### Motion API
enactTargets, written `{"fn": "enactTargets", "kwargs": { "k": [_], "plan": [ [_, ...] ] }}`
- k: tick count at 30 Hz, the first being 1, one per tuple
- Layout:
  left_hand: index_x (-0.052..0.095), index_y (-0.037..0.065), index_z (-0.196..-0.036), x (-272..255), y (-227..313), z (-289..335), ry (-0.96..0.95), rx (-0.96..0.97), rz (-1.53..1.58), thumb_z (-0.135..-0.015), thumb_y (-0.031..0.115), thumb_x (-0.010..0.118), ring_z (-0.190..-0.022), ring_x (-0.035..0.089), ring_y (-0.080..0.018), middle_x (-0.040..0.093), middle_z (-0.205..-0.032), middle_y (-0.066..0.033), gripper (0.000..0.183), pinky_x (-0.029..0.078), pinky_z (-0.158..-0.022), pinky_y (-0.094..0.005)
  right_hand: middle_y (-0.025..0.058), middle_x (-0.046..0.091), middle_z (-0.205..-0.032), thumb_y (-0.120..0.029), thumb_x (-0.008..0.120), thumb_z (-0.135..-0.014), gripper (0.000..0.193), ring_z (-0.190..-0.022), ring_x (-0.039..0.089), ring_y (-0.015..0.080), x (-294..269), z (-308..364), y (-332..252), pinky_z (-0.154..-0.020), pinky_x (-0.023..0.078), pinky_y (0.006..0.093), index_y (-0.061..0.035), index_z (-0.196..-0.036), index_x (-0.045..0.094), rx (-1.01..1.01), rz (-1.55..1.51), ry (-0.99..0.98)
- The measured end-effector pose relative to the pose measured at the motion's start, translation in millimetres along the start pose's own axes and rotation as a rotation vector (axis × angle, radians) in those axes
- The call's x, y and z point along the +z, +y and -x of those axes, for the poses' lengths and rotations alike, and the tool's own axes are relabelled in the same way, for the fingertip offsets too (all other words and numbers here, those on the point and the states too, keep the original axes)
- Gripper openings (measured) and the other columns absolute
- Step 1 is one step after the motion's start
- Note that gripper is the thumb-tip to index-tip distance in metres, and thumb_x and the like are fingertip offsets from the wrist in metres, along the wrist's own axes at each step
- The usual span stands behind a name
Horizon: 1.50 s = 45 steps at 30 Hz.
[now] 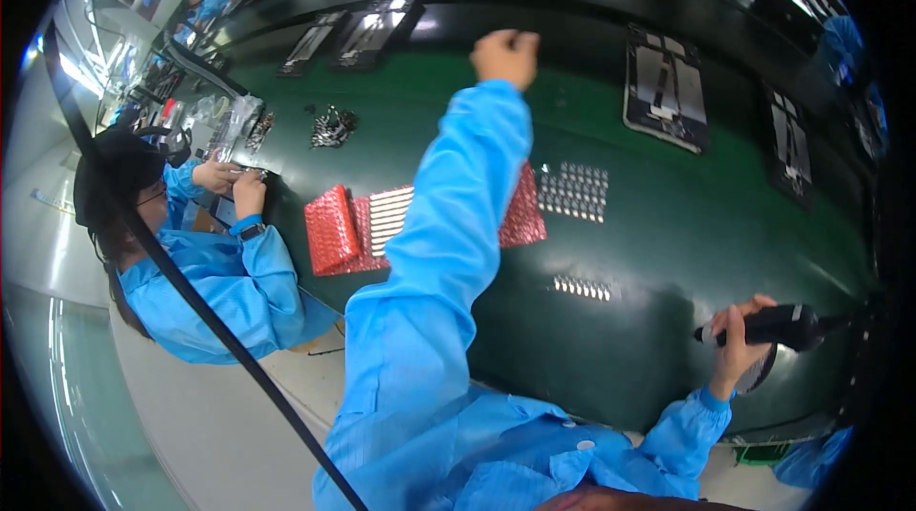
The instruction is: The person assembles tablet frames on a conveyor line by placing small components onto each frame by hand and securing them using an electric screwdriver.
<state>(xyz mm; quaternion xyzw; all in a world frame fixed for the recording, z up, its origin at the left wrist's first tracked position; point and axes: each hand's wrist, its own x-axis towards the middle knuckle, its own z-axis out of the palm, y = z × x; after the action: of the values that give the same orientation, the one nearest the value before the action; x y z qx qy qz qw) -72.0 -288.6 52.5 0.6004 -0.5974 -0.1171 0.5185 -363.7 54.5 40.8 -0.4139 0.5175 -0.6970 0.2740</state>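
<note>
My left arm stretches far across the green table, and my left hand is over its far part. The fingers are curled in, and what they hold, if anything, is hidden. At the right, my right hand grips a black electric screwdriver, its tip pointing left. A dark round object sits just below that hand. Under my left forearm lies red bubble wrap with a row of pale strips on it. Small metal parts stand in rows to its right, with a shorter row nearer me.
Flat tablet-like devices with exposed insides lie along the far side, one more at the right and others at far left. Loose parts form a pile at left. A co-worker in blue handles something at the left edge.
</note>
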Motion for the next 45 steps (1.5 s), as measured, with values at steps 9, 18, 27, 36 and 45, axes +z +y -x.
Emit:
{"fn": "enactTargets", "kwargs": {
  "k": [9,18,27,36,45],
  "plan": [
    [0.051,-0.004,-0.117,-150,-165,-116,0.515,-0.892,0.474,-0.075,0.027,0.069,-0.103,0.054,-0.0322,0.053,-0.118,-0.0197,0.055,0.043,-0.089,-0.0436,0.0038,0.044,-0.064,-0.002,0.058,-0.079,0.041,-0.044,0.043,0.0122,-5,-8,7,-0.046,0.040,0.0260,-0.0024,-0.114,0.037,0.118,-0.032,0.022],
    [0.055,0.011,-0.096,-139,-249,-162,0.384,-0.994,0.837,-0.066,0.049,0.072,-0.063,0.044,-0.0186,0.052,-0.079,-0.0069,0.051,0.041,-0.052,-0.0266,0.0050,0.048,-0.059,-0.008,0.067,-0.072,0.047,-0.044,0.048,0.0143,0,-10,8,-0.042,0.043,0.0266,-0.0022,-0.109,0.040,0.233,0.014,0.091],
    [0.055,0.014,-0.079,-152,-141,-138,0.043,-0.793,1.114,-0.077,0.027,0.066,-0.039,0.034,-0.0065,0.053,-0.066,0.0054,0.017,0.026,-0.034,-0.0161,0.0034,0.053,-0.063,0.005,0.069,-0.070,0.047,-0.048,0.053,0.0107,13,-27,-11,-0.041,0.039,0.0233,0.0018,-0.109,0.044,0.360,-0.109,-0.076],
    [0.054,0.008,-0.101,-166,92,92,-0.491,-0.699,1.108,-0.089,0.025,0.051,-0.035,0.039,-0.0011,0.061,-0.082,-0.0029,0.020,0.035,-0.029,-0.0136,0.0160,0.051,-0.120,0.008,0.065,-0.071,0.069,-0.101,0.057,0.0222,1,-25,-20,-0.079,0.049,0.0322,-0.0031,-0.131,0.031,0.009,-0.058,-0.194],
    [0.053,0.003,-0.102,-110,134,318,-0.848,-0.868,1.127,-0.089,0.023,0.050,-0.050,0.046,-0.0088,0.058,-0.079,-0.0053,0.024,0.037,-0.044,-0.0223,0.0100,0.058,-0.067,-0.006,0.066,-0.074,0.072,-0.052,0.057,0.0167,-83,-36,-77,-0.054,0.050,0.0299,0.0074,-0.133,0.026,-0.248,-0.053,0.080]
  ]
}}
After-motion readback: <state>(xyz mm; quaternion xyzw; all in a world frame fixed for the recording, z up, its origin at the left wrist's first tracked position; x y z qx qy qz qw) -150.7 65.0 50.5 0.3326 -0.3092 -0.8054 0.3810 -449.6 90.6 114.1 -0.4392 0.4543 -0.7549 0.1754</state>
